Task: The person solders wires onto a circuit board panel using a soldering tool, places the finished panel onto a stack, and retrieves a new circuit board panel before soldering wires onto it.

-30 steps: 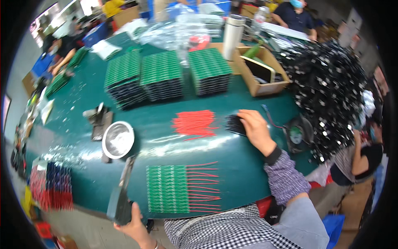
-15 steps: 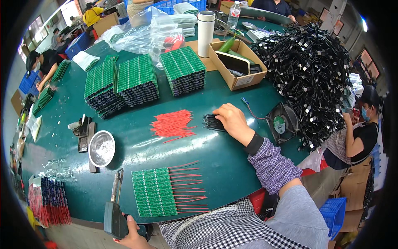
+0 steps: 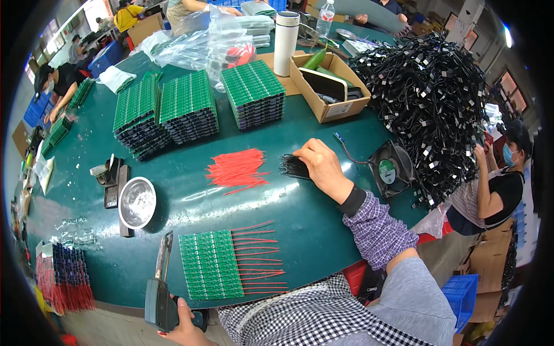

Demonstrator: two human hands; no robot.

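My left hand (image 3: 187, 326) is wrapped round the handle of a dark green soldering gun (image 3: 160, 300), its metal tip pointing up over the table edge. Just right of it lies a green circuit board panel (image 3: 211, 265) with red wires (image 3: 257, 254) sticking out of its right side. Farther off, my right hand (image 3: 322, 167) has its fingers pinched together at a small pile of black wires (image 3: 293, 165). Those fingertips hide whatever is between them. A larger pile of red wires (image 3: 235, 169) lies to the left of the black ones.
Stacked green boards (image 3: 187, 106) stand at the back. A metal bowl (image 3: 137, 203) sits on the left, wired boards (image 3: 63, 277) at the near left. On the right are a fan (image 3: 391, 168), a cardboard box (image 3: 330, 104) and heaped black cables (image 3: 424, 109). Co-workers sit on both sides.
The view has shifted slightly, so the table's things sit a little farther left. My right hand stays at the black wires, my left on the soldering gun.
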